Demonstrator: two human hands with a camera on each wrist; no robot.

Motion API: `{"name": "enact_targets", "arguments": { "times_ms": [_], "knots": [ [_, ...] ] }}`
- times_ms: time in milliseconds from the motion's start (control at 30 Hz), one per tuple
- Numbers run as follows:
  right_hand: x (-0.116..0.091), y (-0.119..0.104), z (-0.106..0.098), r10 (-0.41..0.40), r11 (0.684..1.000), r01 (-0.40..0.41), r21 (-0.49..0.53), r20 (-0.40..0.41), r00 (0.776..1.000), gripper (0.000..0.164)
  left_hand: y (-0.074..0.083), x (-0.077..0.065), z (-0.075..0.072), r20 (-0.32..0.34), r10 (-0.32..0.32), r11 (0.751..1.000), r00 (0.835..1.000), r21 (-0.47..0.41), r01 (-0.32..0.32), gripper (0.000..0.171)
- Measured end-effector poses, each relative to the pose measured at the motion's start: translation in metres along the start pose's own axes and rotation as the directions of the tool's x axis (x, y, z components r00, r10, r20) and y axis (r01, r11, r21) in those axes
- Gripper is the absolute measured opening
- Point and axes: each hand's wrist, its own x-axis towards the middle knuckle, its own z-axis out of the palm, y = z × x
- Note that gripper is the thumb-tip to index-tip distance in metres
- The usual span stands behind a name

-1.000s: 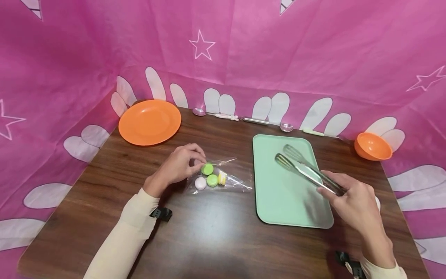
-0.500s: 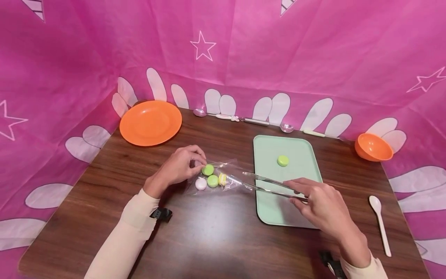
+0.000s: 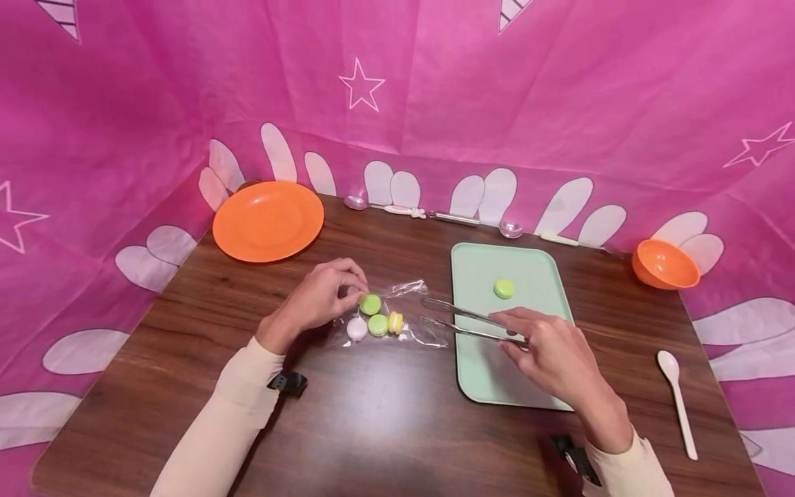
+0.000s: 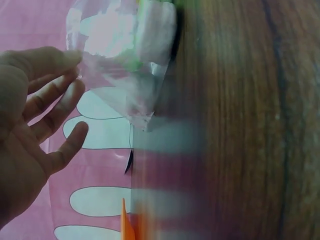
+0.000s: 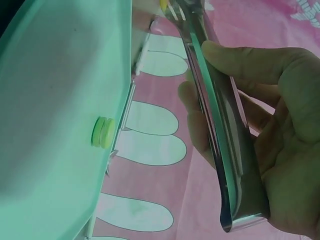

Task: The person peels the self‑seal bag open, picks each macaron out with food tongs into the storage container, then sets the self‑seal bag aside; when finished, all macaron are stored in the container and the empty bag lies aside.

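Note:
A clear plastic bag (image 3: pixel 406 288) lies on the table, several toy macarons inside it: two green, a pale one (image 3: pixel 357 328) and a yellow one (image 3: pixel 395 322). My left hand (image 3: pixel 323 293) pinches the bag's left upper edge, beside a green macaron (image 3: pixel 370 304); in the left wrist view, thumb and fingertips meet at the plastic. Metal tongs (image 5: pixel 235 150) are gripped in my right hand (image 3: pixel 553 352), pointing left. Their two tips stand apart with nothing between them and overlap the bag's right end in the head view. Another green macaron (image 3: pixel 504 288) sits on the mint-green tray (image 3: pixel 497 386).
At the back left lies an orange plate (image 3: pixel 268 221), and an orange bowl (image 3: pixel 664 264) stands at the back right. Spoons and a ladle (image 3: pixel 511 229) line the table's back edge. A white spoon (image 3: pixel 677 404) lies right of the tray. Pink fabric surrounds the table.
My right hand has moved the tongs left from over the tray to the bag's right end, exposing the green macaron and white spoon. My left hand has stayed at the bag.

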Motion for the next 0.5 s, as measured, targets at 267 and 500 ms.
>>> {"name": "enact_targets", "arguments": {
  "times_ms": [267,500],
  "knots": [
    [0.009,-0.002,0.006,0.053,0.999,-0.052,0.017,-0.056,0.997,0.052,0.001,0.010,0.000,-0.118,0.023,0.997,0.993,0.077,-0.014,0.009],
    [0.010,0.001,-0.011,0.061,0.998,-0.056,0.033,-0.177,0.982,0.052,0.000,0.015,-0.003,-0.174,-0.033,0.993,0.984,0.105,0.052,0.011]
  ]
}}
